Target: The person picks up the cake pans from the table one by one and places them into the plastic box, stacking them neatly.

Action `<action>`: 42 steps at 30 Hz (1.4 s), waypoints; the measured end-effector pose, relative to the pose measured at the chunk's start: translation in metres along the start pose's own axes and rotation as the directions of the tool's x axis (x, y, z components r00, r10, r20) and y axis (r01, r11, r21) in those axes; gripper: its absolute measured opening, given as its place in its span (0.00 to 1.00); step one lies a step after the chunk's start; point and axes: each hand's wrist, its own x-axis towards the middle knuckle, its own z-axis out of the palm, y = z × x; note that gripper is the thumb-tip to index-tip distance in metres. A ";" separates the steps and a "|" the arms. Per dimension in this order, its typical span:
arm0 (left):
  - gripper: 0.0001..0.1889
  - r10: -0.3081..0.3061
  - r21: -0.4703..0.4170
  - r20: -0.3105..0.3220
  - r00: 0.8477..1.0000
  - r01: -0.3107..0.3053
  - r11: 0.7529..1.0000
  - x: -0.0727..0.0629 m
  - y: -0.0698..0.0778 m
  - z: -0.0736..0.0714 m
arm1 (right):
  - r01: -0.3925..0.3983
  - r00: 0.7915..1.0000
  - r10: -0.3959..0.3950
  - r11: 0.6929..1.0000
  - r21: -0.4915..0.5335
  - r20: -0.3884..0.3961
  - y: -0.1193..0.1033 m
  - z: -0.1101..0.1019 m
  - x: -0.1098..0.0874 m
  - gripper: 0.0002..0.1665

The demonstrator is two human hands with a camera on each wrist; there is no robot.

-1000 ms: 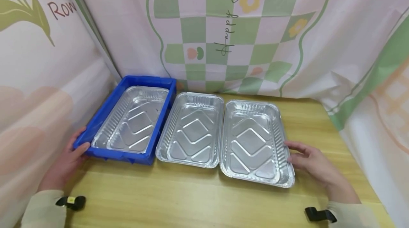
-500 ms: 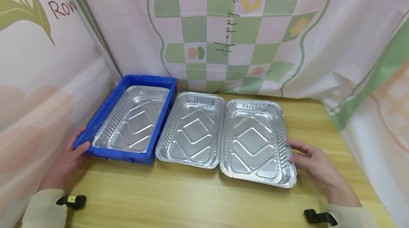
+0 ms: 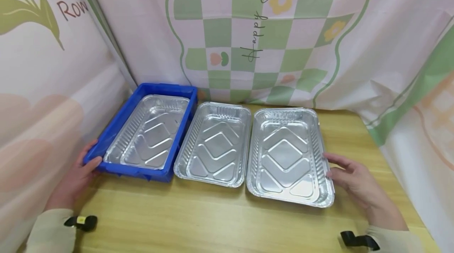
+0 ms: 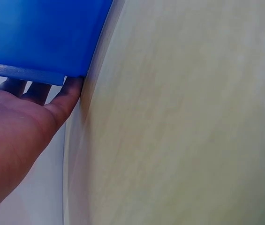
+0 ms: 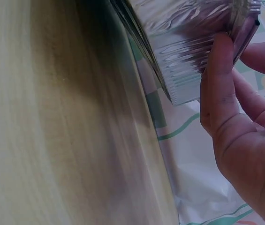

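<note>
blue bin (image 3: 133, 171), its near-left corner clamped in the fingers of the left hand (image 3: 79, 175), has to its right a middle tray (image 3: 217, 142), then an outer foil tray (image 3: 285, 154) whose rim, pinched by the right hand (image 3: 360, 186), could buckle if tugged.

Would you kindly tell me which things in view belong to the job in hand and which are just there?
Likely job things:
blue crate, gripped by the left hand
inner foil pan, inside the crate
rightmost foil pan, pinched by the right hand
middle foil pan, probably

Seemingly surroundings:
wooden table
patterned curtain
</note>
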 end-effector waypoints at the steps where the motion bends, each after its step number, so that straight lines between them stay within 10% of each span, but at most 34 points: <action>1: 0.31 0.013 -0.023 0.006 1.000 -0.013 1.000 0.000 -0.001 0.000 | 0.005 1.000 -0.005 1.000 0.006 -0.002 -0.001 0.000 0.000 0.30; 42: 0.32 0.010 -0.068 -0.009 1.000 -0.011 0.998 0.000 0.001 0.004 | 0.169 0.981 -0.179 0.977 0.129 0.072 -0.033 0.017 0.002 0.33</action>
